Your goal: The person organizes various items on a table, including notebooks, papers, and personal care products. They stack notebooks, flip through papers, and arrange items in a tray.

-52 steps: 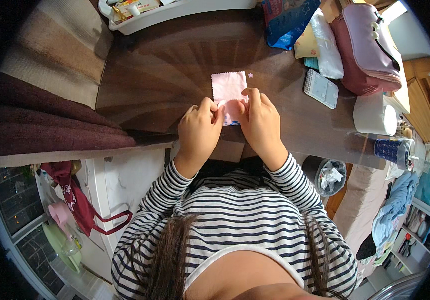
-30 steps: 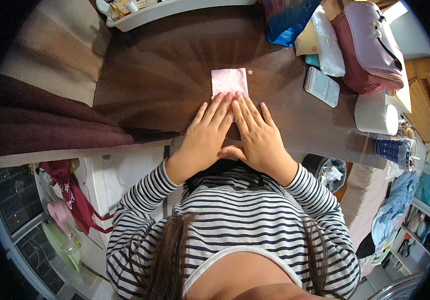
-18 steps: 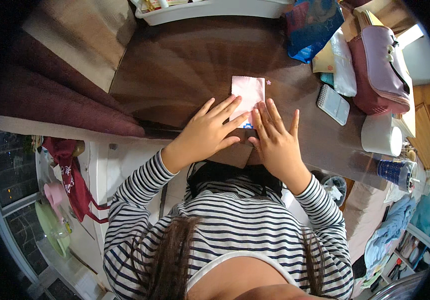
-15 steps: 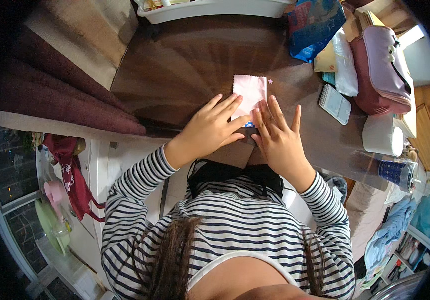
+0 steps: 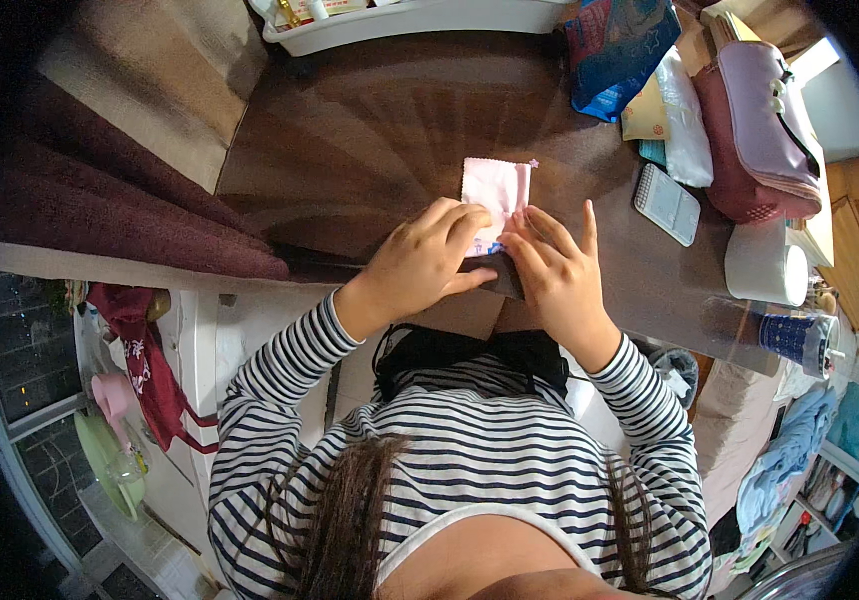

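A small pink cloth (image 5: 495, 182) with zigzag edges lies at the table's near edge, with a patch of blue print at its near end. My left hand (image 5: 423, 258) rests over the cloth's left side, its fingers bent onto the fabric and its thumb apart below. At the right side, my right hand (image 5: 562, 272) pinches the cloth's near right part between thumb and bent fingers, while its little finger points away. The fingertips hide part of the cloth. Touching the far right corner is a tiny pink star (image 5: 535, 162).
A white tray (image 5: 420, 33) stands at the far edge. To the right are a blue bag (image 5: 622, 60), a spiral notepad (image 5: 668, 205), a pink pouch (image 5: 758, 130), a white roll (image 5: 765, 270) and a blue patterned cup (image 5: 795, 340). A dark curtain (image 5: 140, 190) hangs at left.
My fingers have gone from lying flat on the cloth to bending in on it. The right hand has taken the cloth's near right part, and the cloth has shifted and creased slightly.
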